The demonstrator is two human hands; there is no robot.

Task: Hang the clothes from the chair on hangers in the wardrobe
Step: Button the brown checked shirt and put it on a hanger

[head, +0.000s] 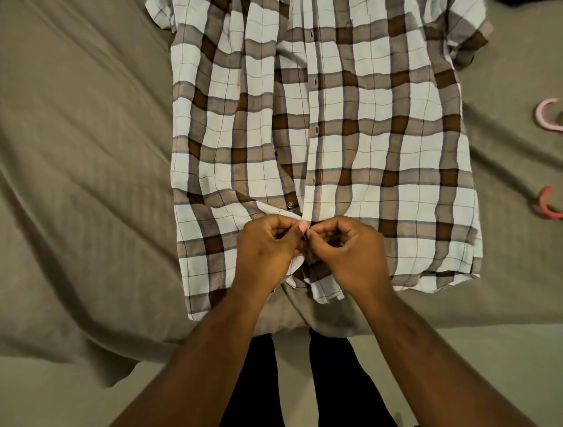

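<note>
A short-sleeved plaid shirt (380,128), white with brown and grey checks, lies flat on a bed, collar end away from me. Its front placket with several snap buttons runs down the middle. My left hand (268,247) and my right hand (344,247) meet at the lower end of the placket, fingertips pinched on the two front edges of the shirt near the hem. The snap under my fingers is hidden. No hanger is inside the shirt that I can see.
The shirt rests on a wrinkled taupe bedsheet (85,152) whose near edge hangs over the bed. At the right border lie the hooks of a pale pink hanger (545,117) and a coral hanger (547,204). A dark item (530,2) shows at the top right.
</note>
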